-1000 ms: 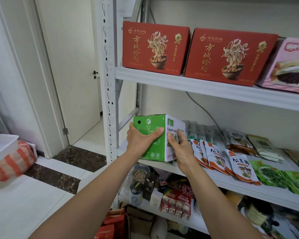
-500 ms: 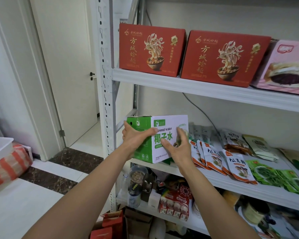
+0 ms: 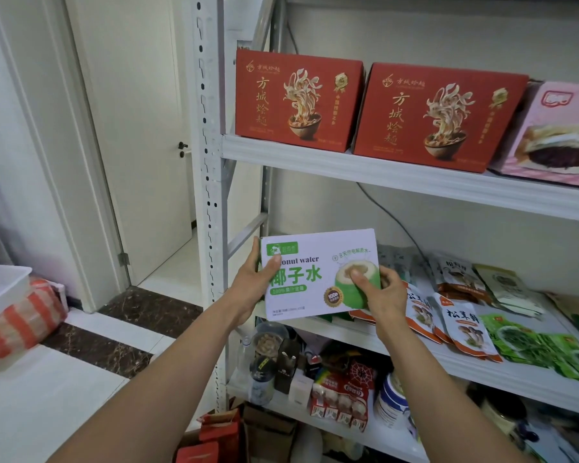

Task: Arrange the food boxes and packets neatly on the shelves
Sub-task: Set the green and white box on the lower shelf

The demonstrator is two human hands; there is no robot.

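A white and green coconut water box (image 3: pixel 318 252) stands at the left end of the middle shelf (image 3: pixel 488 369), its printed white front facing me. My left hand (image 3: pixel 253 290) grips its left edge, thumb on the front. My right hand (image 3: pixel 383 294) holds its lower right corner, thumb pressed on the coconut picture. Just right of the box lie several orange and white mushroom packets (image 3: pixel 462 329) and green packets (image 3: pixel 528 342), overlapping on the same shelf.
On the top shelf (image 3: pixel 398 173) stand two red noodle boxes (image 3: pixel 296 98) (image 3: pixel 438 115) and a pink box (image 3: pixel 555 132). The lower shelf (image 3: pixel 378 432) is crowded with jars and small packs. A white door (image 3: pixel 127 128) is at the left, with a striped bag (image 3: pixel 20 319) on the floor.
The box has been turned: its green end faced me a second ago, and now the white front does. Both hands shifted with it and kept hold.
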